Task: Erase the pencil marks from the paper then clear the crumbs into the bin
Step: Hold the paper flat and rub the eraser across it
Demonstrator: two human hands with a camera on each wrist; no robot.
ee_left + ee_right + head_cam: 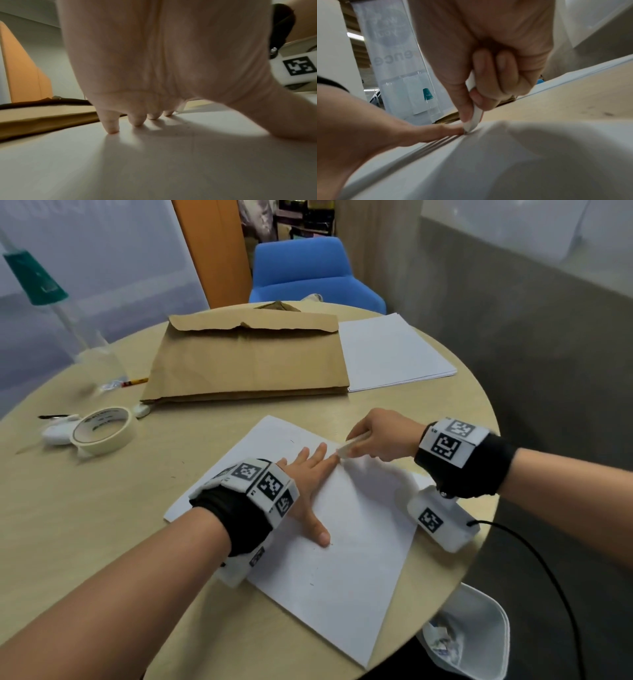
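A white sheet of paper [342,559] lies on the round table, rucked up near its far corner [505,129]. My left hand [308,474] lies flat on it, fingers straight and spread [111,127], pressing it down. My right hand [376,436] pinches a thin white eraser [352,445] between thumb and fingers [476,111]; its tip meets the paper right at my left fingertips. A few small dark specks [311,584] dot the sheet. The white bin [479,635] stands on the floor below the table's right edge.
A brown paper bag [246,361] and a stack of white sheets [394,350] lie at the far side. A roll of masking tape [102,429], a pencil [135,382] and small white items sit at the left. A blue chair [308,268] stands beyond.
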